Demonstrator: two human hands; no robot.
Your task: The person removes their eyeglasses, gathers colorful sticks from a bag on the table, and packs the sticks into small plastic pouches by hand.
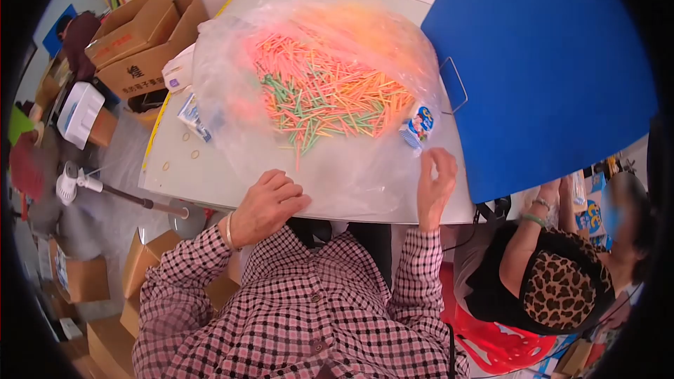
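Note:
A large clear plastic bag point(246, 133) lies spread on the table, full of thin pink, orange and green sticks point(330, 91). My left hand point(270, 205) rests at the table's near edge by the bag's lower rim, fingers loosely bent and apart, with nothing visible in them. My right hand point(437, 186) is raised at the near right of the bag, thumb and fingers curved with a gap between them. Just beyond its fingertips is a small blue and white printed packet point(419, 126) at the bag's right side. Whether the fingertips touch the packet I cannot tell.
On the table's left point(158, 168) are a blue-white packet point(194, 118) and several small rings point(195, 154). A blue panel point(540, 77) stands at the right. Cardboard boxes point(140, 49) are at the back left. A co-worker point(562, 281) sits at the right, by a red stool point(491, 337).

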